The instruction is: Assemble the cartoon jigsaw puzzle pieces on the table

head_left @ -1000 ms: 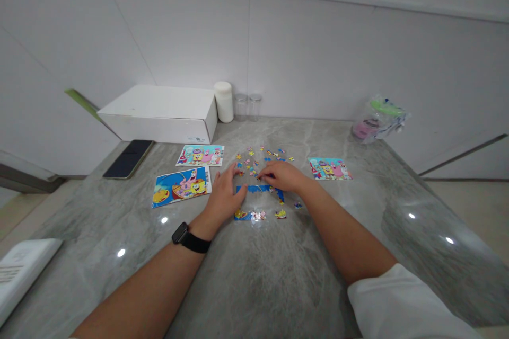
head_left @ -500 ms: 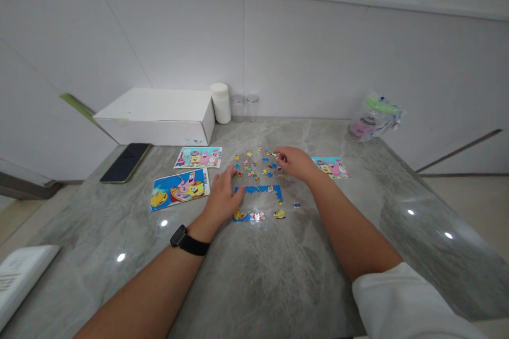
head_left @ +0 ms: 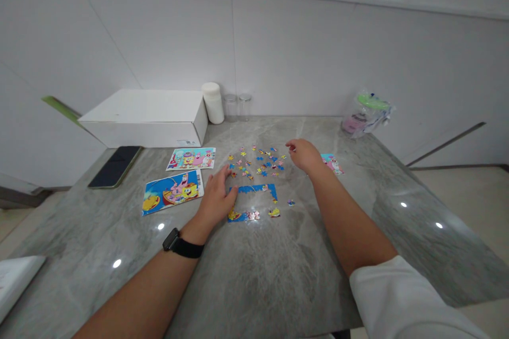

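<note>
My left hand [head_left: 217, 196] rests on the table with its fingers apart, beside the left edge of a partly joined puzzle frame [head_left: 246, 216]. Its fingertips are near the loose puzzle pieces [head_left: 260, 159] scattered above the frame. To the right of those pieces is my right hand [head_left: 305, 155], its fingers bent together; what they hold, if anything, is too small to name. A small joined group of yellow pieces [head_left: 274, 212] and a single blue piece [head_left: 291, 203] lie right of the frame's lower part.
Picture cards [head_left: 173, 192] [head_left: 191, 159] lie at the left, another card [head_left: 334, 163] behind my right hand. Further back stand a white box [head_left: 143, 116], a white bottle [head_left: 213, 103], two small jars [head_left: 244, 108] and a bagged jar [head_left: 366, 114]. A phone [head_left: 115, 167] lies left.
My right hand has moved right, off the loose pieces, and now partly covers the right card. My left hand keeps its place by the frame. The whole view has shifted slightly.
</note>
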Available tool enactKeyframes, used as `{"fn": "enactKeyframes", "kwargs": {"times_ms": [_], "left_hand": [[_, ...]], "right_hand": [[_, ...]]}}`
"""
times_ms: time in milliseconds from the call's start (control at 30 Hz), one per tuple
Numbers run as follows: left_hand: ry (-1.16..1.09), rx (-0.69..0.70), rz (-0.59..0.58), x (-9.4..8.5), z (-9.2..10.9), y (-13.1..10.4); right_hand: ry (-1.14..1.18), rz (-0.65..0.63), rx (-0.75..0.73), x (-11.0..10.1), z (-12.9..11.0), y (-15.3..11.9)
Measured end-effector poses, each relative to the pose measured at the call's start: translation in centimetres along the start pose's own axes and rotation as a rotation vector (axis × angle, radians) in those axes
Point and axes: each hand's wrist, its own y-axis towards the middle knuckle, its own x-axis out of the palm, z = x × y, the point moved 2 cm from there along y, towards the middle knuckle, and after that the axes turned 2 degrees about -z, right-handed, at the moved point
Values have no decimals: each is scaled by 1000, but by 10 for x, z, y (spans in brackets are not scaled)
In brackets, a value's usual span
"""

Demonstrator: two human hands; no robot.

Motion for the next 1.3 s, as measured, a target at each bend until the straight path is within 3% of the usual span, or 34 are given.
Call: {"fn": "enactKeyframes", "kwargs": {"times_ms": [500,933,1100,1300], "left_hand": [[-8,-3,-8,1,-1,1],[-5,5,-15,0,0,0],[-30,-5,4,1,-2,1],[-40,-2,0,1,-3,1]], "right_hand": [[-128,-243,15,21,10,7],[-89,-211,-25,14,8,5],[-49,-273,-114,15,2,5],[-73,-316,-73,14,5,4]]}}
